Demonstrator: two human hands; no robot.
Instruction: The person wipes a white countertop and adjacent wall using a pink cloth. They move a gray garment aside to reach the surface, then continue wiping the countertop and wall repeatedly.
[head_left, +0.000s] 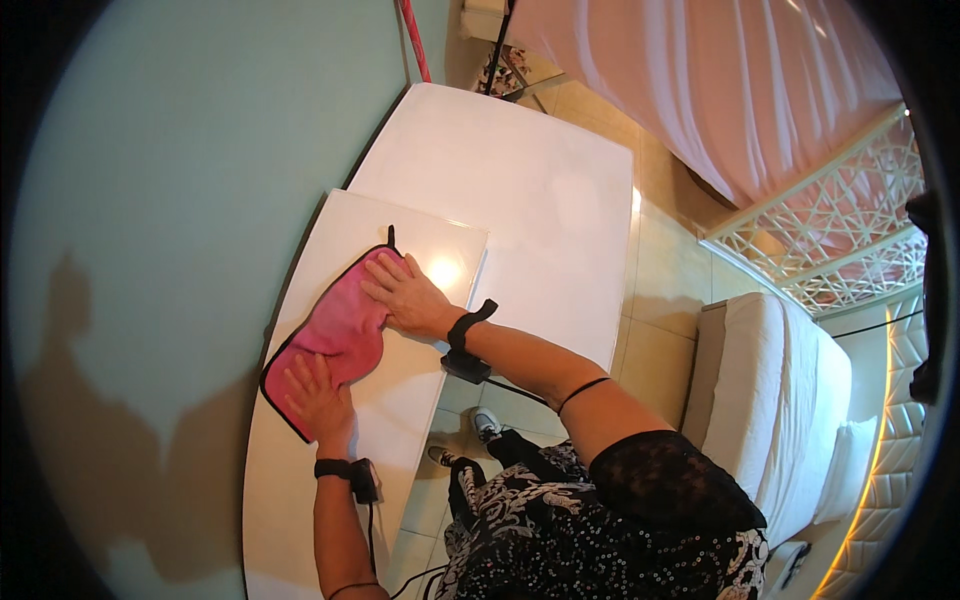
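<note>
A pink cloth (337, 315) with dark edging and a small black hanging loop lies on the white tabletop (300, 517) beside the wall. Its side nearest the person is bunched and folded. My left hand (319, 401) rests on the cloth's lower end, palm down with fingers spread. Upon the upper end, near the loop, lies my right hand (409, 296), also flat with its fingers apart. Neither hand grips the cloth. Each wrist wears a black strap with a small box and a cable.
A second white surface (525, 202) adjoins the tabletop at the top. The pale green wall (187, 187) runs along the left. On the right stand a bed (780, 397) and a white lattice screen (825, 225). A pink curtain (697, 82) hangs at the upper right.
</note>
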